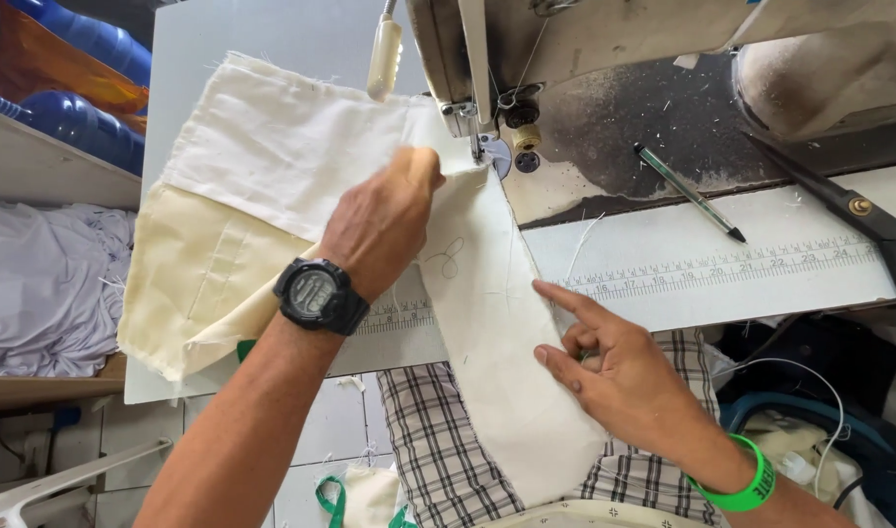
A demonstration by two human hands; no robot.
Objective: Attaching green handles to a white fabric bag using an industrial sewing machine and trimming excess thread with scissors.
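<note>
A cream fabric piece (pixel 272 176) lies across the sewing machine table (pixel 761 284), with one strip running under the presser foot (pixel 482 147) and hanging toward my lap. My left hand (pixel 384 220), with a black watch on its wrist, presses flat on the cloth just left of the needle. My right hand (pixel 614 362), with a green wristband, rests its fingertips on the right edge of the strip at the table's front edge. Neither hand grips anything.
The sewing machine (pixel 663 39) fills the top right. A pen (pixel 687 191) and black scissors (pixel 858 210) lie right of the needle. A ruler strip (pixel 741 269) is printed along the table. Blue bottles (pixel 76 98) and folded white cloth (pixel 47 284) lie at left.
</note>
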